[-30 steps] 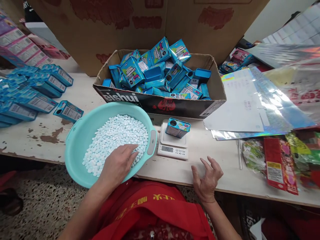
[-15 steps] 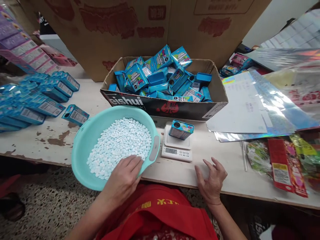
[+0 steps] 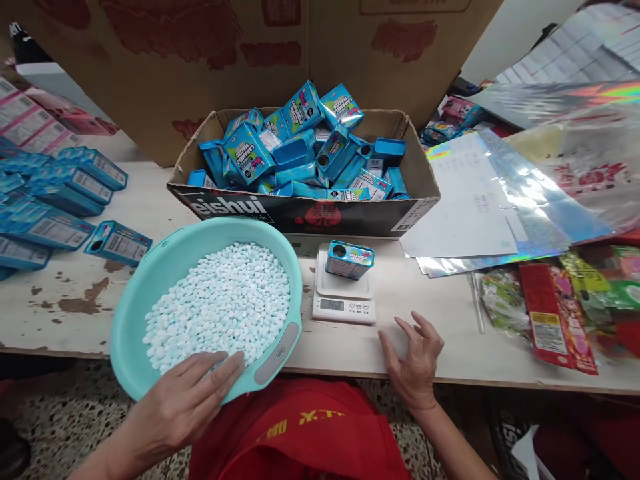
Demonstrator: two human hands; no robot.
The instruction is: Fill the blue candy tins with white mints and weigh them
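My left hand point(image 3: 187, 400) is over the near rim of a turquoise plastic basin point(image 3: 126, 313), fingers inside against the sweets; its thumb is hidden. Small pale-blue and white sweets point(image 3: 220, 300) fill much of the basin, which juts past the table edge. To its right sits a small white digital scale point(image 3: 345, 311), its display lit but hard to read. One blue printed tin point(image 3: 350, 260) with a round dark opening on top rests on the scale. My right hand point(image 3: 413, 363), fingers apart and holding nothing, is at the table edge right of the scale.
Behind the scale, an open carton point(image 3: 300, 217) holds many jumbled blue tins. More tins point(image 3: 60, 193) stand in rows at left, one tin point(image 3: 119, 243) apart. Papers and foil sheets point(image 3: 460, 207) lie at right, near a thin rod point(image 3: 477, 303) and a red packet point(image 3: 547, 320).
The basin has turned, its grey grip swinging toward me, and my left hand has moved left and nearer along the rim. My right hand and the tin on the scale stay much the same.
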